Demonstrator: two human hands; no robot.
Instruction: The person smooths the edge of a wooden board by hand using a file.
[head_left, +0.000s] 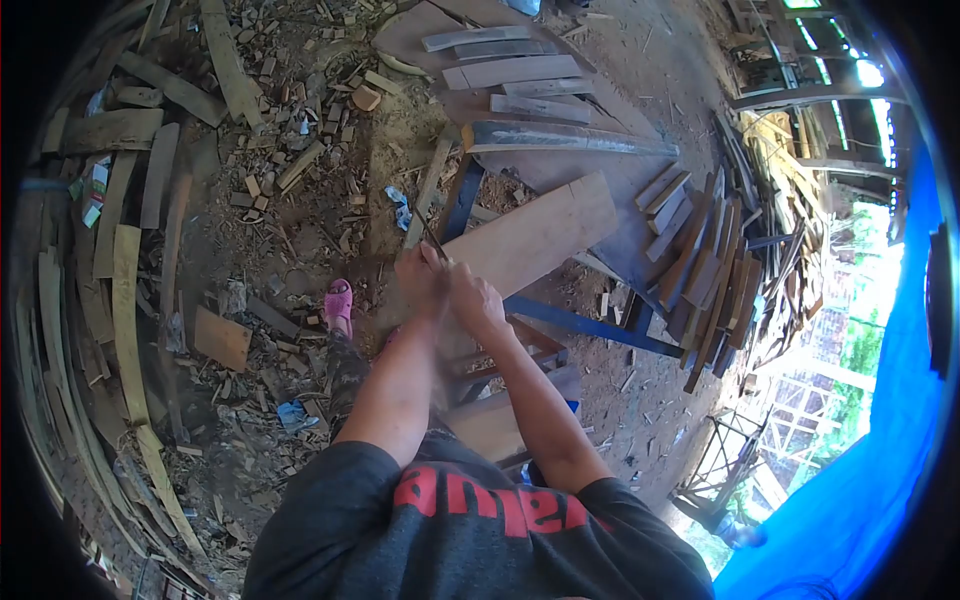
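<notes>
Both of my hands are close together at the left edge of a wide, pale wooden board (545, 232), which lies slanted across a support. A thin dark tool (433, 238) sticks up from between them. My left hand (422, 280) has its fingers closed, slightly blurred, with the tool's lower part at its fingers. Just to its right, my right hand (476, 298) is closed over the board's near edge; what its fingers hold is hidden.
A thick beam (570, 139) lies beyond the board, with a blue bar (590, 325) below it. Stacked planks (715, 275) stand right, long planks (128, 320) left. Wood scraps (300, 160) litter the ground near a pink sandal (338, 302).
</notes>
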